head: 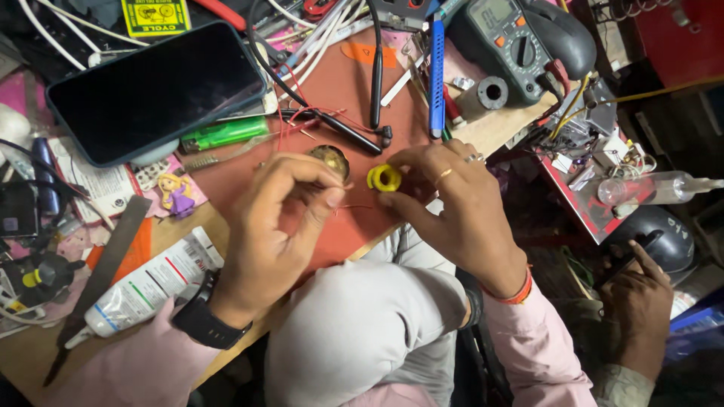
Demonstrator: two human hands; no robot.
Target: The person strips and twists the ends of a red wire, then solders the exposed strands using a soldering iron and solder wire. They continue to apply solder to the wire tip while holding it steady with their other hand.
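Right hand (452, 207) pinches yellow ring core (385, 178) over bench (339, 83); left hand (283, 215) pinched on thin copper wire (354, 206). Core looks bare: winding barely begun, nearly all turns left.

ring (385, 178): small yellow toroid, held upright above the red mat
wire (348, 206): thin, reddish, running from ring toward the left

A wooden tabletop (23, 354) carries a reddish-brown mat (339, 90) at its centre. At ten o'clock lies a dark phone (154, 90), with a green lighter (225, 133) just beside its lower edge. At eight o'clock lie a white tube (151, 283) and a flat metal file (102, 271). At one o'clock sits a multimeter (505, 41), with a blue pen (437, 75) on the mat near it.
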